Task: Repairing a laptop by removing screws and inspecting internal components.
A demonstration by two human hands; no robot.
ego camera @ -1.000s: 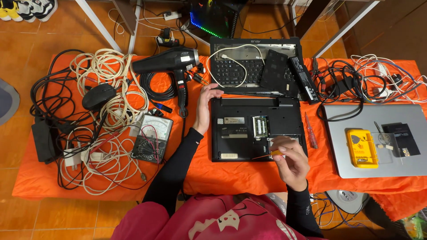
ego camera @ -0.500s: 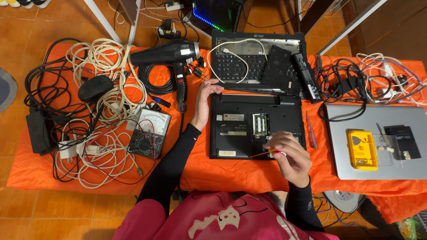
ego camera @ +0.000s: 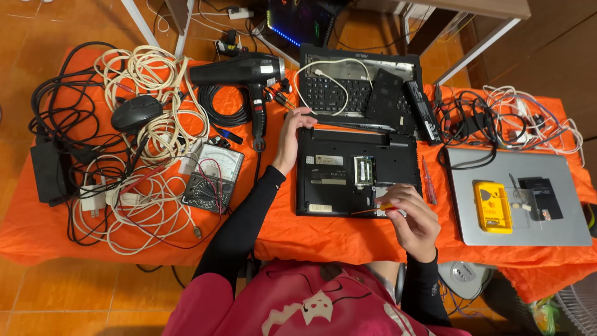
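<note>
I have the black laptop (ego camera: 357, 171) lying upside down in the middle of the orange-covered tabletop (ego camera: 323, 236), its underside up and a small hatch open over a green memory board. My left hand (ego camera: 291, 138) rests flat against the laptop's far-left corner, fingers spread and holding nothing. My right hand (ego camera: 413, 218) is curled tight around a small screwdriver (ego camera: 376, 209) with a yellow and red handle, at the laptop's near-right edge; the thin shaft points left across the case.

Just right of the laptop lies a red pen-like tool (ego camera: 429, 182). Farther right sits a closed grey laptop (ego camera: 516, 196) with a yellow box-shaped gadget (ego camera: 492, 206) and a small black card (ego camera: 541, 198) on top. Beyond my laptop, at the far side, is a second open laptop (ego camera: 360, 87) with its keyboard showing, a white cable (ego camera: 329, 71) looped over it and a black panel leaning on its right part. A tangle of black and white wires (ego camera: 510, 118) lies at the far right.

To the left I see a black hair dryer (ego camera: 242, 71), a coil of black cable (ego camera: 221, 106), an analogue meter (ego camera: 214, 177) with red and black leads, a black mouse (ego camera: 137, 112), heaps of white cable (ego camera: 146, 205) and a black power brick (ego camera: 48, 171) at the left edge.
</note>
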